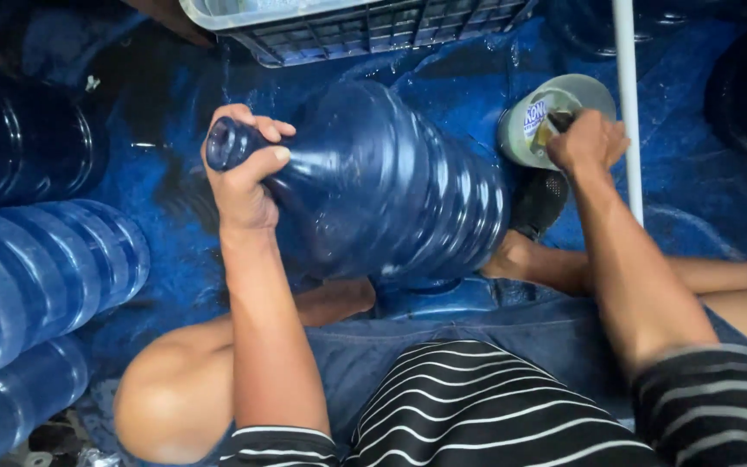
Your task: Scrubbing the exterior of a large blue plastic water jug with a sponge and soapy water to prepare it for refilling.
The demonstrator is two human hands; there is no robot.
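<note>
Jugs (36, 268) block left, crate (347, 26) ahead, pole (628, 104) right, btwn clear.

Translucent blue jug (391, 182); blue tarp (693, 173); grey crate (373, 30); pale grey tub (555, 108) with blue-white label; black-and-white striped shirt (477, 415); white pole (627, 104).

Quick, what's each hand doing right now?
Left hand: closed around the blue bottle's neck.
Right hand: closed on a small tool at the round tin.

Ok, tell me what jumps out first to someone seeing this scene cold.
The big ribbed blue water jug lying on its side mid-frame, its neck gripped by the left hand. To its right, the right hand reaches into a small round tin beside a white pole. More blue jugs are stacked at left.
</note>
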